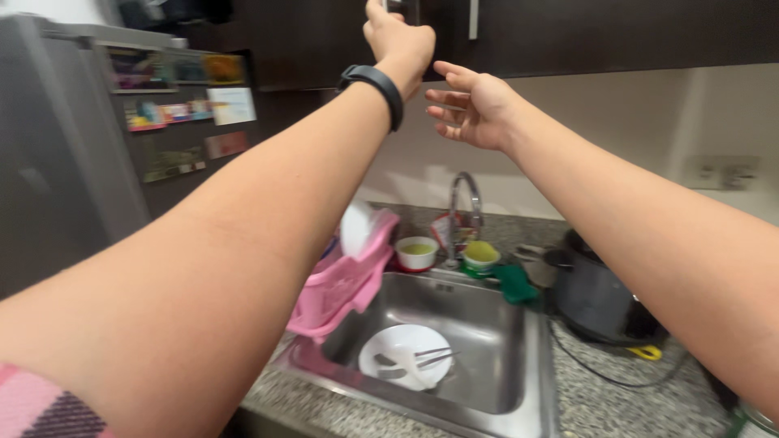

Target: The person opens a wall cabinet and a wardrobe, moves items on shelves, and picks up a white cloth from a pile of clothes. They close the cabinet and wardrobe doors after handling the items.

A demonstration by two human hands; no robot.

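The left hand is closed on the vertical cabinet handle above, and the empty right hand waits just beside, fingers spread.

My left hand is up at the dark cupboard, and its fingertips run off the top of the picture, so I can't tell what they are holding. My left arm covers most of the pink dish rack, and my right arm hides the back part of the dark pot. The small pictures on the fridge are too blurry for me to make out.
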